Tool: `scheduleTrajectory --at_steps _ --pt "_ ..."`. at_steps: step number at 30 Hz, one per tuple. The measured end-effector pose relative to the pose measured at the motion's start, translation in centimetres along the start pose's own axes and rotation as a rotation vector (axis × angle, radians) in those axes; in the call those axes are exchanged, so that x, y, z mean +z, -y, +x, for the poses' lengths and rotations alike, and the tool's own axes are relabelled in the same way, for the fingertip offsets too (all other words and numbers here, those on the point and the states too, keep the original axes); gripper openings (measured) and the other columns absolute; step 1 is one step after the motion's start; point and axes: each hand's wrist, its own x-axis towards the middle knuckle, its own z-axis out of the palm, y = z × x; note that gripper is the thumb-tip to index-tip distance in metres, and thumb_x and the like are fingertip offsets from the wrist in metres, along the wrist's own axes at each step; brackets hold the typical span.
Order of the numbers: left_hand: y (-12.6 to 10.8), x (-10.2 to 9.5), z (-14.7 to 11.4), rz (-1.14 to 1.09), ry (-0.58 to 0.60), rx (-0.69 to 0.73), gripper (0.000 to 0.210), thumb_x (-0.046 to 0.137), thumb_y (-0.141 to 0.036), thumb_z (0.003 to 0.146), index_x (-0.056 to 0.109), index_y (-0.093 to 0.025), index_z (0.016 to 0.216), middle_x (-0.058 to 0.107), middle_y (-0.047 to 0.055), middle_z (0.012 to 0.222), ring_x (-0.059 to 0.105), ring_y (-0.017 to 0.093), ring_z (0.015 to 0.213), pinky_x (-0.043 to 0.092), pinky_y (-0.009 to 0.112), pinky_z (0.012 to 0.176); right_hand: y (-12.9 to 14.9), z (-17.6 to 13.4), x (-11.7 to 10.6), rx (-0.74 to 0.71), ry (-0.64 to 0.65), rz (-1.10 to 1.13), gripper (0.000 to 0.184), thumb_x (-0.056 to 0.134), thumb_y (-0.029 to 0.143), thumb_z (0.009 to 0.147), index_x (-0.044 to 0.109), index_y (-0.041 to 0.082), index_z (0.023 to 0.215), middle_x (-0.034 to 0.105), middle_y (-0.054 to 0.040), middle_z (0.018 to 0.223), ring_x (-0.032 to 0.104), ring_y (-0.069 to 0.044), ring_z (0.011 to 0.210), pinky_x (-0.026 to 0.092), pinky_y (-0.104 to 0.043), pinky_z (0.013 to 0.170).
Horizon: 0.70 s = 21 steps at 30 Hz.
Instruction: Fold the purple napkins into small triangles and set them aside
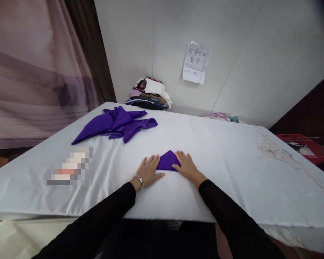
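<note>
Cloth [167, 162] lies between left hand [149, 170] and right hand [187, 166].

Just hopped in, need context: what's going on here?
A person's left hand and right hand, both laid flat with fingers extended, flank a small folded purple cloth on a white-covered table. The left is at its left corner; the right overlaps its right side. Farther back, to the left, lies a loose purple heap of cloth.

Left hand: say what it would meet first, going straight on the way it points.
The left hand would probably meet the folded purple cloth first: it lies against or right beside that cloth's left edge.
</note>
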Motion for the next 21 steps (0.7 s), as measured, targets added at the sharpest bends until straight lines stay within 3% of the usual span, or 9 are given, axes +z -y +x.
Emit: scheduleTrajectory --at_steps 3,6,8,10,13,15,18,21 --pt "1.6 -0.6 -1.4 0.001 0.037 -0.017 0.078 0.028 -0.066 0.083 0.025 -0.016 0.142 0.023 0.010 0.149 0.017 0.026 0.138 0.009 0.047 0.111 -0.1 0.1 0.1 0.002 0.005 0.006 0.075 0.018 0.064 0.087 0.012 0.016 0.145 0.016 -0.0075 0.151 0.008 -0.023 0.139 0.004 -0.046 0.110" --pt "2.0 -2.0 -1.0 -0.023 0.079 -0.086 0.077 0.023 -0.067 0.084 0.029 -0.016 0.141 0.025 0.011 0.148 0.019 0.026 0.137 0.012 0.049 0.110 -0.1 0.1 0.2 -0.003 0.000 0.022 0.076 0.017 0.065 0.087 0.012 0.017 0.145 0.015 -0.0066 0.151 0.008 -0.022 0.139 0.004 -0.046 0.110" --pt "0.9 -3.0 0.5 -0.033 0.031 -0.123 0.076 0.022 -0.067 0.084 0.029 -0.016 0.141 0.024 0.011 0.149 0.018 0.026 0.137 0.011 0.051 0.109 -0.2 0.1 0.3 -0.001 -0.003 0.023 0.076 0.018 0.065 0.086 0.012 0.017 0.145 0.015 -0.0063 0.151 0.008 -0.022 0.139 0.004 -0.047 0.110" --pt "-1.2 -3.3 2.7 -0.047 -0.047 -0.072 0.075 0.023 -0.066 0.085 0.028 -0.016 0.141 0.023 0.010 0.149 0.015 0.025 0.138 0.007 0.049 0.111 -0.2 0.1 0.4 0.002 -0.006 0.014 0.076 0.018 0.064 0.087 0.012 0.017 0.145 0.015 -0.0064 0.151 0.008 -0.022 0.139 0.004 -0.047 0.110" --pt "-4.5 -2.4 5.9 -0.100 -0.056 0.052 0.073 0.022 -0.063 0.087 0.024 -0.016 0.142 0.021 0.009 0.150 0.014 0.024 0.138 0.007 0.047 0.111 -0.2 0.1 0.5 -0.002 -0.011 -0.007 0.072 0.018 0.060 0.088 0.009 0.017 0.146 0.014 -0.0065 0.151 0.009 -0.023 0.139 0.006 -0.048 0.110" --pt "-5.7 -1.1 7.2 -0.110 -0.035 0.060 0.071 0.020 -0.062 0.087 0.023 -0.017 0.143 0.021 0.008 0.150 0.013 0.025 0.138 0.007 0.049 0.111 -0.3 0.2 0.6 0.000 -0.007 -0.021 0.070 0.020 0.056 0.089 0.008 0.017 0.146 0.014 -0.0064 0.151 0.010 -0.023 0.139 0.008 -0.048 0.109" --pt "-5.5 0.7 7.3 -0.081 -0.004 0.031 0.072 0.019 -0.063 0.087 0.024 -0.018 0.143 0.022 0.008 0.150 0.012 0.026 0.139 0.007 0.050 0.111 -0.4 0.2 0.7 0.006 0.004 -0.046 0.067 0.023 0.051 0.089 0.012 0.017 0.146 0.015 -0.0065 0.151 0.011 -0.023 0.139 0.008 -0.048 0.109" --pt "-4.1 1.0 6.2 -0.041 -0.008 0.032 0.077 0.021 -0.066 0.085 0.023 -0.016 0.143 0.021 0.008 0.150 0.011 0.027 0.139 0.006 0.050 0.111 -0.4 0.3 0.7 -0.006 0.001 -0.067 0.068 0.024 0.052 0.089 0.014 0.016 0.145 0.016 -0.0071 0.151 0.010 -0.024 0.139 0.008 -0.048 0.109"
